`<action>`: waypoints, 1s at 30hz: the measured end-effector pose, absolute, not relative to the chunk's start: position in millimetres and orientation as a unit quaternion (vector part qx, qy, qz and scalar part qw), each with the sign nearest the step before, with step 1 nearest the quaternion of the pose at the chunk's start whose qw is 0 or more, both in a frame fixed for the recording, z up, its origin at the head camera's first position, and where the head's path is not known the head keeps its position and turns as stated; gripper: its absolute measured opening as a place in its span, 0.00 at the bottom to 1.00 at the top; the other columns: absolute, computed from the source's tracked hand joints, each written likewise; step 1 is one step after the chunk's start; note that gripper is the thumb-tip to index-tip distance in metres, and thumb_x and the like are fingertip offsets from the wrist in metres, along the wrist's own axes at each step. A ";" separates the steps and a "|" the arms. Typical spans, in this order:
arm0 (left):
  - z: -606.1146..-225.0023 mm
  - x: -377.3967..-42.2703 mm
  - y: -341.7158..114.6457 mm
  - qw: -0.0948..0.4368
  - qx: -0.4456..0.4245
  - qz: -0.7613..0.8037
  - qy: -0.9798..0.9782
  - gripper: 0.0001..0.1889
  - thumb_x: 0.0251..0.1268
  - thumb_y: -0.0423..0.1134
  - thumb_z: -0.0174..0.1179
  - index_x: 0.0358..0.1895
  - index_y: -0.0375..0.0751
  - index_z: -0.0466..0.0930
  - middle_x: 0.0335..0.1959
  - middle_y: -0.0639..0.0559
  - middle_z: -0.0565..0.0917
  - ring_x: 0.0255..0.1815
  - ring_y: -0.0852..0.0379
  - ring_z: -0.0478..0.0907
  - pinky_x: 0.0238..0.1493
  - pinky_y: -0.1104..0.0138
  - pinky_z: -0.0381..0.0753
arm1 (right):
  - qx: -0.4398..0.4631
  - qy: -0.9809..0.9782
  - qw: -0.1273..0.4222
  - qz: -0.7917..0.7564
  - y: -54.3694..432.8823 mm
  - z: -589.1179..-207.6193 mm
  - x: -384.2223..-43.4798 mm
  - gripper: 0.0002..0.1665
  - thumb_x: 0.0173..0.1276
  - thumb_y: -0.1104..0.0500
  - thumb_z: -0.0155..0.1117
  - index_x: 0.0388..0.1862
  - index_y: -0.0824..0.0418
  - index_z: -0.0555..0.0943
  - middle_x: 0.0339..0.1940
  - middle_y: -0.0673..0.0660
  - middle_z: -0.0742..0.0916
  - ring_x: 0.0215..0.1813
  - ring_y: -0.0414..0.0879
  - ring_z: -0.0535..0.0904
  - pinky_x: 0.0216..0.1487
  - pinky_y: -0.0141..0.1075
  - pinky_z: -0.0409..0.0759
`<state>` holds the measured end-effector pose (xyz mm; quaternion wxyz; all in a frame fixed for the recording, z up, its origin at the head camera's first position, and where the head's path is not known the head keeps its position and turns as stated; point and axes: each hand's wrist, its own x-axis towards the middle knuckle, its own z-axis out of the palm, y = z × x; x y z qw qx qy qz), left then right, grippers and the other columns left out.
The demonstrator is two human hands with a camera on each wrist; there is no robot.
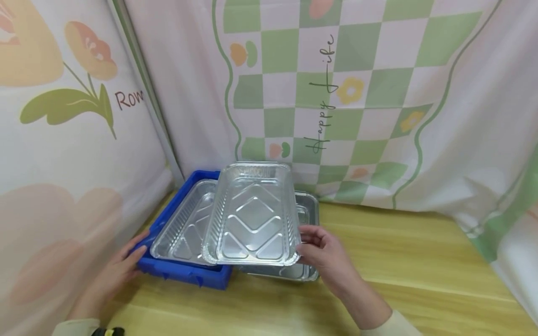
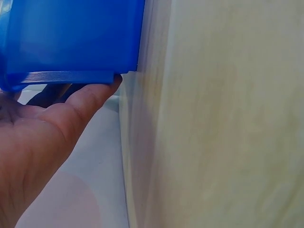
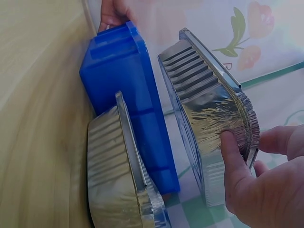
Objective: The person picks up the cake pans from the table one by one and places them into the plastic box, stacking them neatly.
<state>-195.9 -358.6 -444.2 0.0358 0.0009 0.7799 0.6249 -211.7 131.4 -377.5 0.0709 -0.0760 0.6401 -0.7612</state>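
Observation:
A rectangular foil tray [image 1: 254,210] is tilted in the air, its ribbed bottom pattern visible. My right hand [image 1: 325,254] pinches its near right corner between thumb and fingers. Below its left part stands a blue plastic bin [image 1: 189,275], with another foil tray [image 1: 185,238] inside. My left hand [image 1: 119,270] holds the bin's rim at the near left corner; the left wrist view has its fingers under the blue rim. A further foil tray [image 1: 309,212] sits on the table right of the bin, partly hidden by the lifted one and my right hand.
The wood-grain table [image 1: 403,266] extends to the right and toward me. A printed curtain [image 1: 277,93] hangs behind the bin and trays, and another curtain [image 1: 54,186] stands close on the left.

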 end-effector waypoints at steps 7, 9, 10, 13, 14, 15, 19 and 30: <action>-444.5 -194.6 -358.2 0.030 0.004 0.630 0.776 0.31 0.80 0.47 0.44 0.80 0.47 0.47 0.71 0.26 0.51 0.48 0.59 0.78 0.47 0.66 0.80 | -0.075 0.640 0.071 -0.762 109.0 -375.7 -219.5 0.27 0.59 0.76 0.61 0.59 0.73 0.71 0.48 0.68 0.78 0.44 0.53 0.78 0.45 0.45 0.83; -445.6 -195.0 -358.7 0.029 0.005 0.632 0.775 0.31 0.80 0.47 0.44 0.79 0.47 0.47 0.71 0.26 0.51 0.48 0.59 0.79 0.46 0.66 0.81 | -0.081 0.632 0.074 -0.768 102.1 -376.8 -221.5 0.27 0.59 0.76 0.60 0.59 0.74 0.71 0.47 0.68 0.77 0.44 0.53 0.78 0.45 0.45 0.83; -446.3 -195.0 -358.9 0.029 0.005 0.633 0.774 0.31 0.80 0.47 0.44 0.80 0.48 0.47 0.71 0.26 0.51 0.47 0.59 0.79 0.46 0.66 0.81 | -0.084 0.628 0.074 -0.770 98.6 -377.5 -221.9 0.27 0.59 0.76 0.60 0.59 0.75 0.70 0.47 0.68 0.77 0.45 0.53 0.78 0.46 0.45 0.83; -446.4 -194.9 -358.6 0.029 0.004 0.635 0.772 0.31 0.80 0.47 0.44 0.80 0.48 0.47 0.71 0.26 0.51 0.48 0.59 0.79 0.47 0.65 0.81 | -0.087 0.621 0.080 -0.775 89.0 -380.8 -222.9 0.26 0.59 0.76 0.60 0.58 0.75 0.71 0.47 0.68 0.78 0.45 0.54 0.78 0.46 0.46 0.83; -446.4 -194.8 -358.5 0.030 0.003 0.636 0.771 0.31 0.80 0.47 0.45 0.80 0.48 0.47 0.71 0.26 0.50 0.48 0.59 0.79 0.47 0.65 0.80 | -0.088 0.619 0.081 -0.776 85.7 -381.3 -222.8 0.27 0.58 0.76 0.60 0.58 0.75 0.71 0.47 0.69 0.78 0.44 0.54 0.78 0.46 0.46 0.83; -446.4 -194.7 -358.6 0.030 0.003 0.637 0.770 0.31 0.80 0.47 0.45 0.80 0.48 0.47 0.72 0.26 0.50 0.48 0.59 0.79 0.47 0.65 0.80 | -0.088 0.619 0.081 -0.777 82.5 -382.0 -222.9 0.26 0.58 0.76 0.61 0.58 0.75 0.71 0.47 0.69 0.78 0.44 0.54 0.79 0.46 0.46 0.83; -446.9 -195.1 -359.0 0.030 0.007 0.643 0.765 0.31 0.80 0.47 0.44 0.80 0.47 0.46 0.71 0.26 0.50 0.48 0.59 0.79 0.47 0.64 0.81 | -0.084 0.623 0.079 -0.773 68.7 -381.6 -223.7 0.26 0.58 0.75 0.61 0.57 0.75 0.72 0.47 0.69 0.79 0.42 0.53 0.79 0.45 0.46 0.84; -445.0 -195.1 -357.8 0.029 -0.001 0.626 0.780 0.32 0.80 0.48 0.45 0.80 0.48 0.46 0.72 0.29 0.51 0.48 0.57 0.79 0.46 0.65 0.81 | -0.089 0.617 0.072 -0.779 33.1 -376.1 -231.4 0.25 0.58 0.75 0.60 0.56 0.78 0.70 0.47 0.70 0.78 0.40 0.51 0.79 0.42 0.45 0.84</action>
